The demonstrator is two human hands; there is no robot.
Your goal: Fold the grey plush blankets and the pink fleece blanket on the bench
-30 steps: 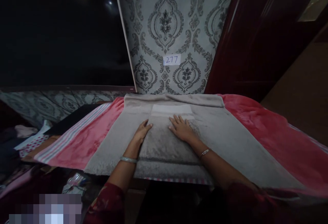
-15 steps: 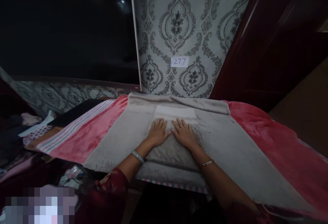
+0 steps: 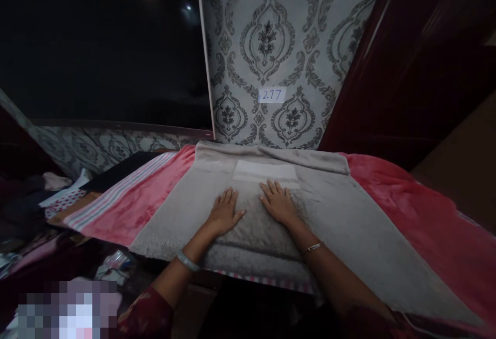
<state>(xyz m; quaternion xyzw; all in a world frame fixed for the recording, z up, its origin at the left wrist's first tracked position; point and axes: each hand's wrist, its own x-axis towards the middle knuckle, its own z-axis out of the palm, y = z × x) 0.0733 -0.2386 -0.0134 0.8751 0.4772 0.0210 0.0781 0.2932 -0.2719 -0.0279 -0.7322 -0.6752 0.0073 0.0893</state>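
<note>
Hands flat on folded grey towel
Left hand at 9 o'clock, right hand at 3 o'clock; palms open, apart

Grey damask wallpaper with a paper label, dark screen reflecting two lights, dark red wooden door

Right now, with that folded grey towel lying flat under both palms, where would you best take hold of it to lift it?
Probably at the folded towel's left and right side edges, near the near corners. The left hand and right hand already lie flat on top, so each could slide outward and pinch its own edge, keeping the layers together.
</note>
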